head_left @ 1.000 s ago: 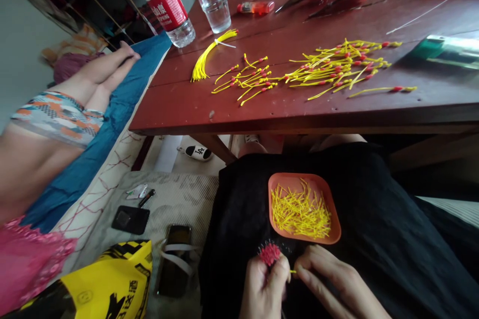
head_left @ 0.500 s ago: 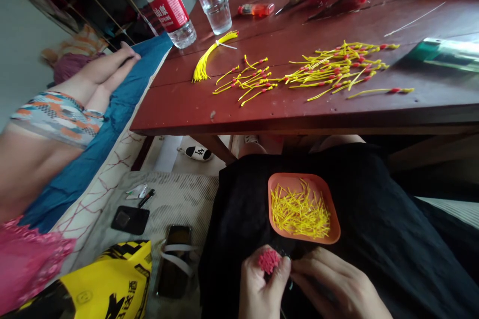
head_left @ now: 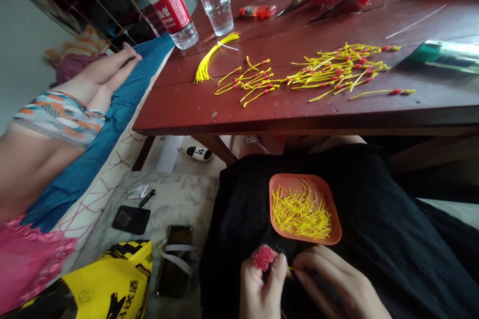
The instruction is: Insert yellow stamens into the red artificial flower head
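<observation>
Over my lap, my left hand (head_left: pixel 267 279) is closed around a red flower-like cluster (head_left: pixel 264 258), which shows above the fist beside the thumb. Close on its right, my right hand (head_left: pixel 329 274) pinches a short yellow cord (head_left: pixel 291 268) between thumb and fingers. The cord's other end reaches toward the left thumb; whether the left hand grips it too is hidden. Just beyond both hands, an orange tray (head_left: pixel 275 229) rests on the black cloth over my legs, with many short yellow cord pieces (head_left: pixel 301 209) loose inside it.
Yellow cords with red beads (head_left: pixel 339 72) lie on the red-brown table (head_left: pixel 175 109), near a tied yellow bundle (head_left: pixel 209 60). A plastic cup (head_left: pixel 217 7) and a water bottle (head_left: pixel 174 7) stand at the left. A phone (head_left: pixel 175 259) is on the seat. Someone lies on the bed (head_left: pixel 127 92).
My hands have drawn slightly apart, and the red cluster has shifted a little left. A bit of yellow cord now shows between them.
</observation>
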A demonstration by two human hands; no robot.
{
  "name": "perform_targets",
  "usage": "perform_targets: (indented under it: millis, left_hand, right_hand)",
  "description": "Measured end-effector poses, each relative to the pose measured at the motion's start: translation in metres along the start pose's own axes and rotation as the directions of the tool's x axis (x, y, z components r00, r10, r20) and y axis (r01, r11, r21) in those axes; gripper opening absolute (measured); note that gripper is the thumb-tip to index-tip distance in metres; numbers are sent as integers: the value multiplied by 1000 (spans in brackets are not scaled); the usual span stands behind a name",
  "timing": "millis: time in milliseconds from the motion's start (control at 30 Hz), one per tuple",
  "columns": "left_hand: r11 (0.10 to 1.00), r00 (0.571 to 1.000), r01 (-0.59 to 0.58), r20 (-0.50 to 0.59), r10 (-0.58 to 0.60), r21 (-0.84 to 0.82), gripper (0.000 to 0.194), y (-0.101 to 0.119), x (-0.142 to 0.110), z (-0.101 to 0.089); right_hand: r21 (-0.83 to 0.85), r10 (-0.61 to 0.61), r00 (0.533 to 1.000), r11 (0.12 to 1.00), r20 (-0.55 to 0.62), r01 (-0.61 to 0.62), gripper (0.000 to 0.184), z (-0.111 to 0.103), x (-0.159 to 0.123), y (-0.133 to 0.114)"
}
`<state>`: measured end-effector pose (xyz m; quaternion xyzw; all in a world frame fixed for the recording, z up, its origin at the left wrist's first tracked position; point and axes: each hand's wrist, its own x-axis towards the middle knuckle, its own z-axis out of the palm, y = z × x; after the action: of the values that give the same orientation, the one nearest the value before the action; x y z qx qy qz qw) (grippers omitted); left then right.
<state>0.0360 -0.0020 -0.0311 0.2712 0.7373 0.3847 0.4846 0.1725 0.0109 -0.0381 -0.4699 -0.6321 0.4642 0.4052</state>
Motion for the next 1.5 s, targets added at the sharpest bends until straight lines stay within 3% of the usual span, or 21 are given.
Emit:
perform_targets:
  millis: [167,367,700,933,1067,1300,1500]
  left_hand:
    - [980,970,198,153,-190,-37,42,5,6,-1]
    - [949,943,292,201,-264,-122,47,5,9,1]
    - [945,881,283,432,-191,-161,44,9,11,1]
    - [892,816,401,525,-243,-209,40,13,15,-2]
    - [877,803,426,538,-254,-221,38,13,16,-2]
    - [808,774,523,547,-318,-271,39,14,17,-2]
    - [787,762,543,566,-315,-292,35,14,18,-3]
  right_hand:
    - [60,101,995,993,-2,-101,8,-1,-1,3]
    - [102,122,992,987,12,-123,13,-5,2,-2]
    - [45,19,999,999,-26,-17,14,-4,2,-2]
    - [-31,-92,994,995,-61,90,22,-8,0,-2]
    - [-50,-123,992,991,25,124,26,-11,2,-2]
    - [113,86,996,990,-18,-83,14,-7,2,-3]
    - [105,120,987,986,110,-131,14,-11,4,-3]
